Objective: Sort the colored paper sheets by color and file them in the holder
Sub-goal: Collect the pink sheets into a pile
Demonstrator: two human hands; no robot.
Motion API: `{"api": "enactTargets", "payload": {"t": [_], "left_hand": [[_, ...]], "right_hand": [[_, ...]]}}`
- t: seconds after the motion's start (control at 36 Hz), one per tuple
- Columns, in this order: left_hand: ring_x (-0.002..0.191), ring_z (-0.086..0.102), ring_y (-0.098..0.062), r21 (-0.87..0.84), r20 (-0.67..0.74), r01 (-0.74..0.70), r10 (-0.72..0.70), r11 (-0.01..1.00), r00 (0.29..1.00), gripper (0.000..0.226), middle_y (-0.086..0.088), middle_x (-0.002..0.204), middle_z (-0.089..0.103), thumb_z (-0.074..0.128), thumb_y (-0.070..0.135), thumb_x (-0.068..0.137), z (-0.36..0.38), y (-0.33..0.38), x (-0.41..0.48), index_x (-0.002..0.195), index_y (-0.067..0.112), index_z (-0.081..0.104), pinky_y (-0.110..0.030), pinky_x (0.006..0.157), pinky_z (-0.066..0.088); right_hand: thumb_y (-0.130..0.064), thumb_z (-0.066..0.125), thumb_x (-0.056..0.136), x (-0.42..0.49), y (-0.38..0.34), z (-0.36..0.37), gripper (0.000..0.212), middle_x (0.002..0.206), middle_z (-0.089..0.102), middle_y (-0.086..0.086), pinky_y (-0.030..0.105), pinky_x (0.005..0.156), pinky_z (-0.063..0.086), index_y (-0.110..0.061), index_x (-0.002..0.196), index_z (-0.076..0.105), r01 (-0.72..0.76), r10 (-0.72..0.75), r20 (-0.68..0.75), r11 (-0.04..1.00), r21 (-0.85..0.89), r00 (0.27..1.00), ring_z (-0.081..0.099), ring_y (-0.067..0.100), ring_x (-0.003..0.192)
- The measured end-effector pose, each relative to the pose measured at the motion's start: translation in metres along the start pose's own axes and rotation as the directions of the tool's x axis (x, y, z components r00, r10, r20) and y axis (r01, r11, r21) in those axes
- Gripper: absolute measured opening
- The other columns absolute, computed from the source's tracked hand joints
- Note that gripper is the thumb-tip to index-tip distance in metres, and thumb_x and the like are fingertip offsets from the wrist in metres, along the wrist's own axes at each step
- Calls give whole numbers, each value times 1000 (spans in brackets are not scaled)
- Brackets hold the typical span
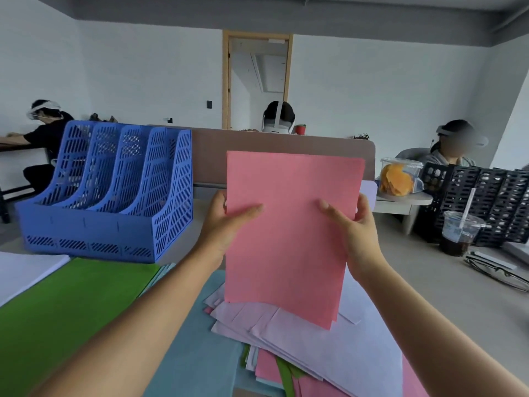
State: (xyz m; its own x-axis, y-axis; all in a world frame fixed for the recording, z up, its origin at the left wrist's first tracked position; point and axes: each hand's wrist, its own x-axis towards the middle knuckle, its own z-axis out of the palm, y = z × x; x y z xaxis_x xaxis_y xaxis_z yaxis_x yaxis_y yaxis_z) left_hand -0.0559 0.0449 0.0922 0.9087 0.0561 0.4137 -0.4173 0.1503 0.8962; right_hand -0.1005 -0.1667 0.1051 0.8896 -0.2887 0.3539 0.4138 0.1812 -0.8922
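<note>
Head view: left grip [226, 224] and right grip [356, 227] pinching pink sheets [289, 239] upright, long axis vertical; blue file holder [94, 227] sitting far-left, nearer left grip.

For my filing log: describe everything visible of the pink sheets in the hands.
The pink sheets look like plain matte paper, seemingly a thin stack, since the edges sit slightly offset at the lower right corner. They stand upright in portrait, flat and uncreased. The left hand grips the left edge and the right hand grips the right edge, with both thumbs on the front. The bottom edge meets the loose lilac pile below; whether it rests on the pile is unclear.
</note>
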Motion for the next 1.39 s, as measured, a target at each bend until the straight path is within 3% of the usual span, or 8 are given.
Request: {"api": "enactTargets", "payload": {"t": [0.25,0.58,0.69,0.81,0.94,1.08,1.19,1.39], "left_hand": [[70,63,-5,359,124,58,-109,932,986,17,9,76,69,73,30,84,-7,-37,-24,85,14,69,-21,72,47],[84,63,-17,480,225,399,-550,781,804,19,-2,94,65,69,12,83,42,-65,-44,97,16,56,-28,76,53],[105,59,-24,549,175,452,-625,703,760,42,-7,112,62,74,19,78,46,-87,-57,112,9,53,-35,95,46],[104,60,-24,545,132,454,-607,705,784,40,-8,112,64,72,17,81,43,-97,-62,115,6,55,-34,93,47],[96,63,-22,474,131,451,-567,756,813,32,-7,103,68,71,12,80,42,-102,-63,110,5,60,-29,78,49],[96,65,-25,443,126,451,-552,775,824,23,-8,100,71,70,12,80,41,-104,-63,103,9,64,-35,87,49],[97,66,-23,435,139,454,-556,778,820,53,-6,102,72,75,27,64,36,-108,-60,112,7,64,-38,91,51],[93,61,-22,380,140,461,-543,802,828,28,-6,100,67,69,12,85,41,-99,-64,111,7,59,-28,72,44]], "right_hand": [[-16,75,83,-9,32,-22,5,86,76,1,26,69,58,-16,87,72,-116,149,79,939,-322,986,73,15,78],[1,56,86,-26,39,-103,18,76,65,2,23,59,50,-12,90,68,-323,459,31,669,-670,888,58,12,60],[-19,73,46,-45,34,-121,19,69,62,2,24,72,50,-14,64,69,-494,592,-46,624,-606,805,57,16,66],[-16,66,71,-59,24,-144,14,85,45,5,29,69,30,-15,74,52,-603,578,-262,541,-586,773,40,20,77],[-12,56,87,-62,17,-157,6,105,45,1,34,71,41,-18,88,55,-732,667,-347,465,-498,659,45,24,99],[-11,56,89,-72,10,-167,10,79,48,6,26,59,37,-12,79,55,-760,778,-195,474,-444,598,41,19,59],[3,65,83,-74,14,-161,6,81,58,14,31,59,51,1,86,61,-741,747,-218,489,-460,628,57,27,64],[2,70,79,-79,15,-157,10,73,68,16,30,59,53,5,88,66,-695,739,-236,403,-595,631,63,25,59]]}}
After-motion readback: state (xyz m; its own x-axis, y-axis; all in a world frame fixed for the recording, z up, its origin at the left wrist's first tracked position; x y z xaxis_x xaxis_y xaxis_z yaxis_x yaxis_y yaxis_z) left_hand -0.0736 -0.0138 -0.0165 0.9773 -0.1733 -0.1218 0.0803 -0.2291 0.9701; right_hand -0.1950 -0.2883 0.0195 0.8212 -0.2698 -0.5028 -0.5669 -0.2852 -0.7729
